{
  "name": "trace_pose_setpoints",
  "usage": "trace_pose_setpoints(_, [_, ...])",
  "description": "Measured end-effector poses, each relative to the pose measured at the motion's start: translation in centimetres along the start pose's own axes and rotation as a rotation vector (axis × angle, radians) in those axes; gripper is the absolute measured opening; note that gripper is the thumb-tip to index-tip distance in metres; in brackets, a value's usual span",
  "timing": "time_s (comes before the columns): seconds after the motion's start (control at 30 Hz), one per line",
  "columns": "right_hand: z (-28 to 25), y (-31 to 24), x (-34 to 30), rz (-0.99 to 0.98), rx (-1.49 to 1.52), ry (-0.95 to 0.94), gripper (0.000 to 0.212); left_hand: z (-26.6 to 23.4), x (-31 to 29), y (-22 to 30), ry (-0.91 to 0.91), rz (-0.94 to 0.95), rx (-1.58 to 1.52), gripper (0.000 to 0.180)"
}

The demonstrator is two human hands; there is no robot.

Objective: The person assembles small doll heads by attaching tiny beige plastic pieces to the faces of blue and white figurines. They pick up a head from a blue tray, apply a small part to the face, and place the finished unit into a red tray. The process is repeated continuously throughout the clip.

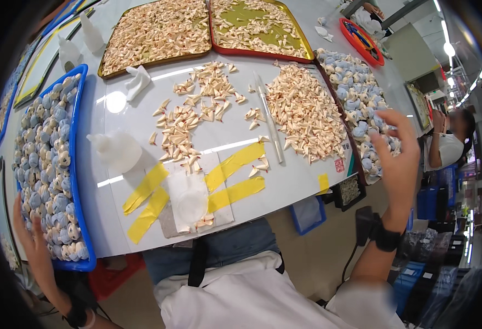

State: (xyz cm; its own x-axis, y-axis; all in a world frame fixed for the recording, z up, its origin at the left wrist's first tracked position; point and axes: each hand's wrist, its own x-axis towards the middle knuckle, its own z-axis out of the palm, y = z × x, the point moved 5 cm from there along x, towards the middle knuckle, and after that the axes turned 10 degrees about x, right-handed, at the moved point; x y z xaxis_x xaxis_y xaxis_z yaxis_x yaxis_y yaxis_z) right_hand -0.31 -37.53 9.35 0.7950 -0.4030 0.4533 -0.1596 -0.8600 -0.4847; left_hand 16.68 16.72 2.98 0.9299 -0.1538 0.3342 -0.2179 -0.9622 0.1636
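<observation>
Blue plastic edges a tray (88, 241) of balls (49, 181) at nine o'clock, running twelve to six; our left hand (37, 249) is nearer, at its outer side, grip unclear; our right hand (399, 159), spread wide, hovers by a second tray (346, 122) at three.

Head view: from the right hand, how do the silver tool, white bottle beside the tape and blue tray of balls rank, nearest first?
From the right hand:
1. Silver tool: mid-table.
2. White bottle: left of centre.
3. Blue tray: table's left edge.
</observation>
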Motion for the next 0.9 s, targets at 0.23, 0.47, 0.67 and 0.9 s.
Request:
trace_pose_setpoints(0.23, [5.2,-2.2,-0.8,-0.061,0.124,-0.207,0.023,1.1,0.9,5.8,-0.094,0.169,0.178,0.038])
trace_pose_setpoints(0.47, [4.6,0.1,0.4,0.014,0.005,-0.201,0.021,0.9,-0.1,4.1,-0.144,0.12,0.006,0.027])
trace_pose_setpoints(0.67, [-2.5,6.4,1.0,0.306,-0.091,0.068,0.027,1.1,-0.4,4.0,-0.113,0.101,0.012,0.026])
trace_pose_setpoints(0.9, [-1.1,7.1,1.9,0.099,0.002,-0.152,0.036,-0.4,-1.6,4.6,-0.139,0.038,-0.047,0.029])
